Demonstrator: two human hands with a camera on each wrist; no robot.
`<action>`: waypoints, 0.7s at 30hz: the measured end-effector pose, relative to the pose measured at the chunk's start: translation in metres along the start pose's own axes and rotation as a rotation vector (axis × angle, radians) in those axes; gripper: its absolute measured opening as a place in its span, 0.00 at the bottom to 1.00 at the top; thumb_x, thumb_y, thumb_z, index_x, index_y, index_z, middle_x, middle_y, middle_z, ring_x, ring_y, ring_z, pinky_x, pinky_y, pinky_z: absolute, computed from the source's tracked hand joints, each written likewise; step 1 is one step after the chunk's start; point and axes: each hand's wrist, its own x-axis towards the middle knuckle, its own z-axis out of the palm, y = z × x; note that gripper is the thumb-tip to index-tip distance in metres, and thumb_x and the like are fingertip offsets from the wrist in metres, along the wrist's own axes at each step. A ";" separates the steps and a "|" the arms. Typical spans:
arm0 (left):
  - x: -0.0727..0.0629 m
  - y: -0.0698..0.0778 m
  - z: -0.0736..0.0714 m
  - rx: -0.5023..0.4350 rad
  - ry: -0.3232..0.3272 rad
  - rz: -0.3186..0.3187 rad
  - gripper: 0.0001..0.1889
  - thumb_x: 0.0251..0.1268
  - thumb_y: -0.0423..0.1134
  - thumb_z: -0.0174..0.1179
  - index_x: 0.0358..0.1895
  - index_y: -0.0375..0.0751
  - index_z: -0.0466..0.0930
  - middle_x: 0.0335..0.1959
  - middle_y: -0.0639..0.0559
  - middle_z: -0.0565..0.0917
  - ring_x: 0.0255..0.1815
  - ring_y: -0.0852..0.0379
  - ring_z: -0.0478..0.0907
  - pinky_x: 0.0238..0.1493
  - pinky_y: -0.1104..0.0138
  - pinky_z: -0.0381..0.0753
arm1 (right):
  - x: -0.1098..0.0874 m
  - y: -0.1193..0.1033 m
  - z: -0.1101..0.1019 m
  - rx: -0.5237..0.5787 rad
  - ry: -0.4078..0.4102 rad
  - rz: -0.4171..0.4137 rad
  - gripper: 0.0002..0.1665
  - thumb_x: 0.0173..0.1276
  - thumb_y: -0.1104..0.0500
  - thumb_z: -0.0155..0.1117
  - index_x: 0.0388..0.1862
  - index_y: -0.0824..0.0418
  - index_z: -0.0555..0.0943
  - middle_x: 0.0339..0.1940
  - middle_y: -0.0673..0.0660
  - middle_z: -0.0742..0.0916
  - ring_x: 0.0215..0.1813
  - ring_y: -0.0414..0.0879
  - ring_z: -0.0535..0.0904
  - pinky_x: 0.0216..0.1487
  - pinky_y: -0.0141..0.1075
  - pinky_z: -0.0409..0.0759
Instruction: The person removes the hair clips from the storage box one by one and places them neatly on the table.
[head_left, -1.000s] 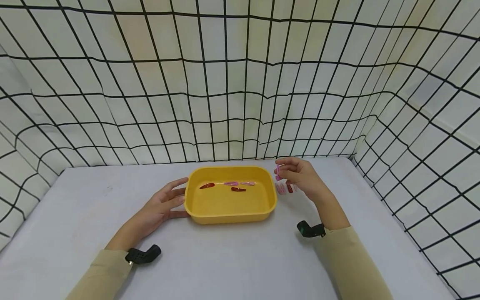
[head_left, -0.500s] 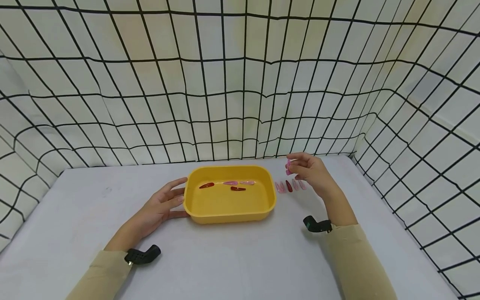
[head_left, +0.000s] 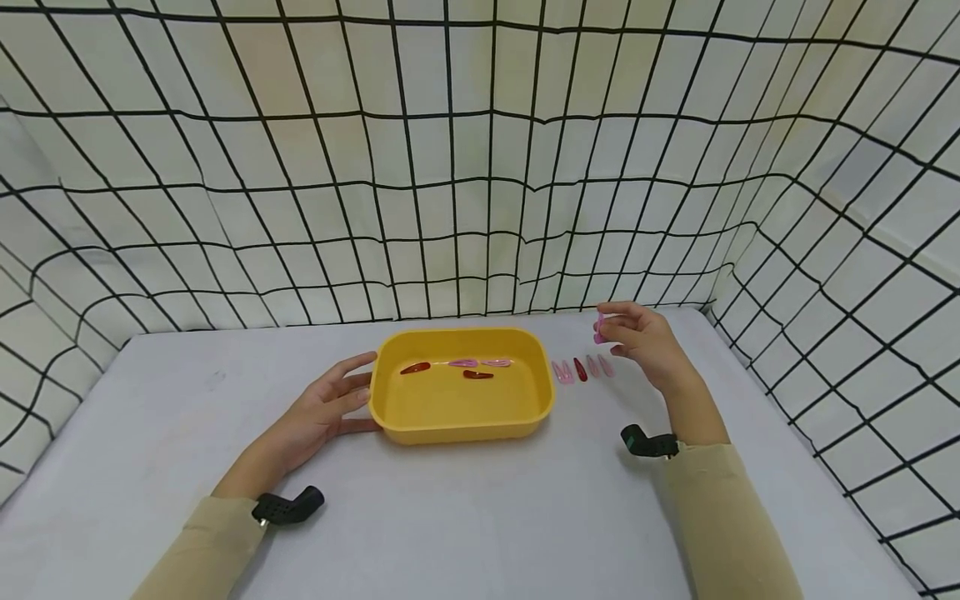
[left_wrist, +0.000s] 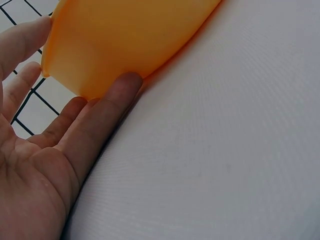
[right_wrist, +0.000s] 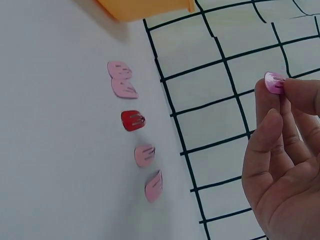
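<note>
My right hand [head_left: 647, 343] pinches a small purple-pink snap hair clip [right_wrist: 273, 84] between thumb and fingertips, raised beyond the far end of a row of clips on the white table. That row has pink hair clips [right_wrist: 145, 155] on both sides of a dark red hair clip [right_wrist: 133, 120]. My left hand [head_left: 318, 414] rests against the left end of a yellow tray [head_left: 457, 414], its fairly straight fingers touching the outside wall. Inside the tray lie two red hair clips [head_left: 477, 375] and two pink hair clips [head_left: 463, 363].
A black wire grid [head_left: 487, 179] over white cloth stands along the table's back edge and both sides. The white tabletop [head_left: 450, 517] stretches in front of the tray. Each wrist carries a black camera mount [head_left: 288, 506].
My right hand has moved rightward, away from the tray, with the hair clip still pinched, uncovering the row of clips. My left hand stays at the tray.
</note>
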 end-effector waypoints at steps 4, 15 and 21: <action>0.000 0.000 -0.001 -0.011 -0.002 -0.005 0.31 0.77 0.41 0.53 0.79 0.54 0.53 0.77 0.38 0.56 0.63 0.50 0.77 0.55 0.51 0.83 | 0.001 0.005 -0.004 -0.010 0.007 0.013 0.23 0.74 0.55 0.62 0.66 0.58 0.74 0.48 0.54 0.86 0.47 0.42 0.83 0.51 0.38 0.84; 0.001 0.001 0.000 -0.010 0.000 -0.005 0.32 0.77 0.41 0.54 0.78 0.54 0.53 0.77 0.38 0.57 0.62 0.53 0.78 0.55 0.51 0.84 | 0.003 0.023 -0.015 -0.045 0.038 0.015 0.24 0.74 0.55 0.62 0.66 0.60 0.73 0.43 0.47 0.86 0.45 0.38 0.84 0.45 0.34 0.83; 0.001 0.001 0.000 -0.008 0.001 -0.005 0.32 0.77 0.40 0.54 0.79 0.54 0.53 0.77 0.38 0.56 0.62 0.54 0.78 0.55 0.52 0.84 | 0.005 0.031 -0.020 -0.087 0.056 0.050 0.26 0.74 0.57 0.61 0.68 0.64 0.72 0.45 0.50 0.86 0.43 0.37 0.84 0.43 0.33 0.83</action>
